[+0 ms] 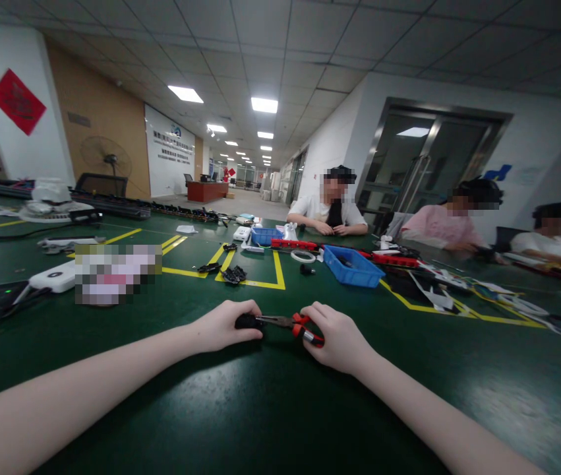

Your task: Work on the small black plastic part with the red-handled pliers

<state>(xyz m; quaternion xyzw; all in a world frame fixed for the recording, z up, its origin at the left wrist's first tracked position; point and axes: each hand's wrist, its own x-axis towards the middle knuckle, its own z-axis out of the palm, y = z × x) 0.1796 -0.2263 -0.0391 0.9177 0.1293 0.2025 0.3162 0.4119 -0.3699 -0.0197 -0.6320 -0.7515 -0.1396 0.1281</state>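
Note:
Between thumb and fingers, my left hand [223, 328] grips a small black part [247, 321] above the green table [171, 389]. My right hand [337, 335] is closed round the red and black handles of needle-nose pliers [280, 320]. The pliers' jaws point left and their tips meet the right end of the black part. Whether the tips grip it is too small to tell. Beyond my hands, a pile of small black parts [233, 275] lies by yellow tape lines, with more black pieces [209, 268] to its left.
A blue bin [352, 266] stands behind my right hand, near a roll of tape [302, 256] and a smaller blue tray [266, 236]. A white power strip [55, 276] and cables lie left. Three people sit across the table and to the right.

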